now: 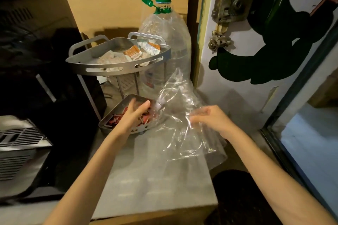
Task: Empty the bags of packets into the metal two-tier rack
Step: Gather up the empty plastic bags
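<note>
Two hands: left hand (136,113) fingers loose over red packets (117,119); right hand (210,118) grasping clear bag (184,133).

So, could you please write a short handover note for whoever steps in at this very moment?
Left hand: reaching into the rack's lower tier, over the red packets; whether it holds any is unclear.
Right hand: gripping the clear plastic bag, which looks empty; its far end lies at the lower tier's edge.
Upper tier: already holds white and orange packets.
Done: packets are in both tiers.
Left: set this bag aside. No other bags are in view.
</note>
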The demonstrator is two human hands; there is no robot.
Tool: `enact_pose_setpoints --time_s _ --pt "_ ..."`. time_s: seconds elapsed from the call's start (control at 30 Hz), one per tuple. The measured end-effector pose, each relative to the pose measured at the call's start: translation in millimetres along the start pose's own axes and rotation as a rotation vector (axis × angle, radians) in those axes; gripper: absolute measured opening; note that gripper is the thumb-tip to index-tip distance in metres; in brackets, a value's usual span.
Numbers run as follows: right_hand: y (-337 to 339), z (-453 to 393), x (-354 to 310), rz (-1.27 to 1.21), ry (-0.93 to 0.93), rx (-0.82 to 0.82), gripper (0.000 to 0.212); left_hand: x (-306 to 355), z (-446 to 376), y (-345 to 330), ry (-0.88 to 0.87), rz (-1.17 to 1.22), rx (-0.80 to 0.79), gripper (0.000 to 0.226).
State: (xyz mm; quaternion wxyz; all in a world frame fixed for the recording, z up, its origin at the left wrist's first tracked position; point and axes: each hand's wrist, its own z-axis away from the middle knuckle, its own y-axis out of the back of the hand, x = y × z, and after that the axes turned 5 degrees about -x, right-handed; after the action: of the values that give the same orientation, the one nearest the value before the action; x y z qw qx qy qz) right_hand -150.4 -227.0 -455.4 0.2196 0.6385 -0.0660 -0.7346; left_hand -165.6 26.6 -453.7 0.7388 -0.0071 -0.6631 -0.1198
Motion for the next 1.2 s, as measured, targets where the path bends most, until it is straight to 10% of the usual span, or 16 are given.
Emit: enact_pose_setpoints --time_s 0.13,0.23,0.67,0.97,1.2 --pt "-15 -1 -7 -0.486 -0.173 -0.253 0.059 -13 43 -2 0.206 0.458 -0.027 0.075" --pt "-42 5 -11 -0.619 -0.231 -0.420 0.015 -35 70 -3 0.268 0.509 0.112 0.066" --pt "-154 59 -10 -0.450 -0.288 -0.443 0.012 -76 190 50 0.274 0.630 -0.016 0.074" --pt "-250 163 6 -0.221 -0.069 -0.825 0.024 -137 348 79 0.247 0.374 0.345 0.024" --pt "-346 232 24 -0.255 -0.150 -1.033 0.050 -192 484 102 0.332 0.624 0.515 0.025"
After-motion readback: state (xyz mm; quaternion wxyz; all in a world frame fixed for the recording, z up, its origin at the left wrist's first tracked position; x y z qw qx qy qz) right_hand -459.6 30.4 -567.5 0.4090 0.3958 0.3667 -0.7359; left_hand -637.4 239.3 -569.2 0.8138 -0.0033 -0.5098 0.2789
